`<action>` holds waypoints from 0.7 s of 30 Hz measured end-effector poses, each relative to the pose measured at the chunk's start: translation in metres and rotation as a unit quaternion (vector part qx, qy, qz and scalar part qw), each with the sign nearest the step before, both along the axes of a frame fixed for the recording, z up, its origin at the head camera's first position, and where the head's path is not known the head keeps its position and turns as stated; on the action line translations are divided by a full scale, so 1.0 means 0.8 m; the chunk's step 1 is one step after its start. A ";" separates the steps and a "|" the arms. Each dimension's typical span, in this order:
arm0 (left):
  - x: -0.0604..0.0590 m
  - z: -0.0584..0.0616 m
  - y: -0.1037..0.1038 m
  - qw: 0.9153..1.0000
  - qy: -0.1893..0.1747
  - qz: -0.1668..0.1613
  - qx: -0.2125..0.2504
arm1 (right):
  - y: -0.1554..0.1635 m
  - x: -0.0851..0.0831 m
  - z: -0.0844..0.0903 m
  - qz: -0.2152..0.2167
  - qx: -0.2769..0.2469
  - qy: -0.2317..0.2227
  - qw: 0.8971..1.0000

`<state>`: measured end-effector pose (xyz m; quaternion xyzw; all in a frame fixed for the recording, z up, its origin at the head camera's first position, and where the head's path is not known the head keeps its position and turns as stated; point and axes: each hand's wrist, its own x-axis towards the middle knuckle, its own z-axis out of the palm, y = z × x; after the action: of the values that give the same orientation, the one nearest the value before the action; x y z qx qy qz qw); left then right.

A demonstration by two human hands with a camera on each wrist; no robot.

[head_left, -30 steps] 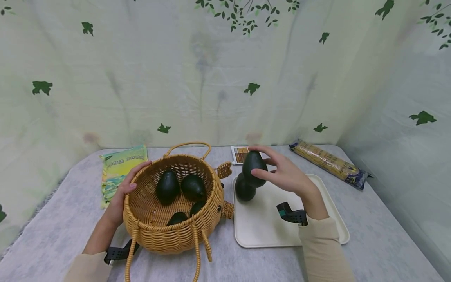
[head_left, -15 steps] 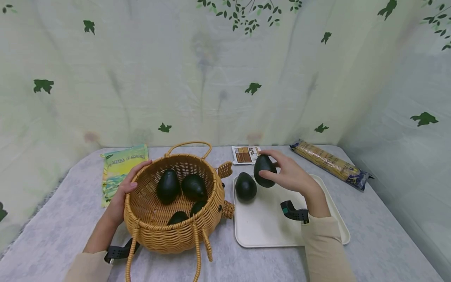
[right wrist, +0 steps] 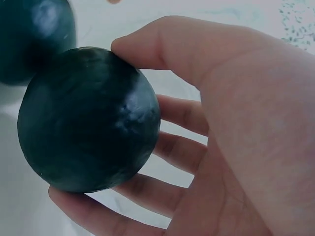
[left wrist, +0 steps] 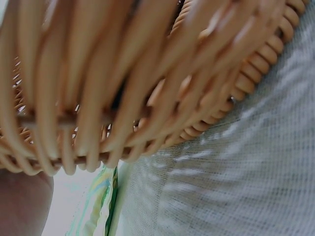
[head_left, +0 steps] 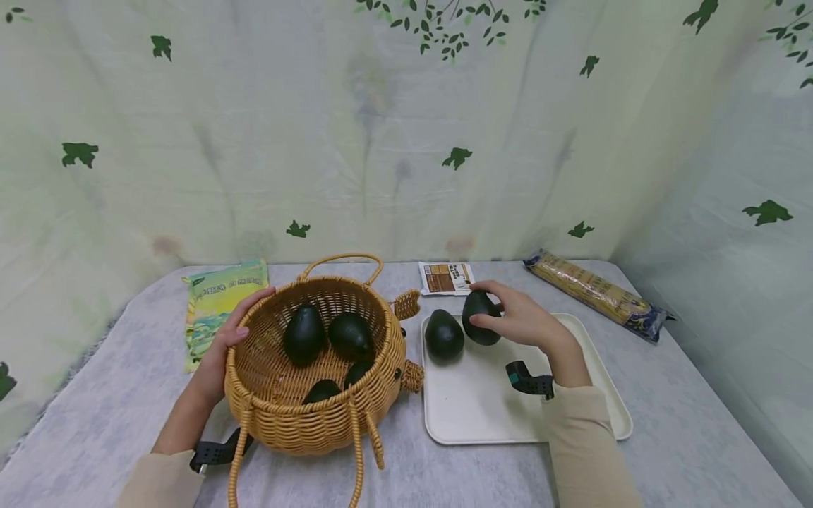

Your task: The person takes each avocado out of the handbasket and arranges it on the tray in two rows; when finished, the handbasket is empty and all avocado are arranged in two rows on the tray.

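My right hand (head_left: 524, 321) holds a dark green avocado (head_left: 480, 317) by its sides, with thumb and fingers curved round it in the right wrist view. That avocado is low over the back left of a white tray (head_left: 489, 416). Just left of it a second avocado (head_left: 444, 334) sits on the tray. With my left hand (head_left: 219, 346) I grip the left rim of a wicker basket (head_left: 317, 430), thumb over the edge. Several avocados lie inside, among them an upright-looking avocado (head_left: 304, 334) and another avocado (head_left: 351, 336); the front rim partly hides the nearer ones.
A yellow-green packet (head_left: 222, 300) lies behind my left hand. At the back are a small brown-and-white packet (head_left: 446, 278) and, to the right, a long plastic pack (head_left: 593, 293). The basket's tall handle (head_left: 339, 256) rises at its back, with looped strands in front.
My right hand has moved right and down with its avocado, from overlapping the other avocado to beside it at tray level. My left hand and the basket stay put.
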<state>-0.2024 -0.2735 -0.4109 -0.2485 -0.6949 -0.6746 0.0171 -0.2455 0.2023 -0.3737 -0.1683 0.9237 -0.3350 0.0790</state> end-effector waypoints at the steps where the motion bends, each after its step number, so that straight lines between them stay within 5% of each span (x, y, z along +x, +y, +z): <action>1: 0.000 0.000 0.000 1.000 -0.001 0.000 0.000 | 0.000 -0.001 -0.003 -0.001 0.001 -0.004 1.000; 21: 0.000 0.001 0.000 1.000 -0.004 0.002 -0.003 | 0.001 -0.006 -0.015 0.007 0.035 -0.031 0.999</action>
<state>-0.2026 -0.2738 -0.4104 -0.2441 -0.6976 -0.6735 0.0148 -0.2503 0.2035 -0.3858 -0.1613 0.9308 -0.3067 0.1160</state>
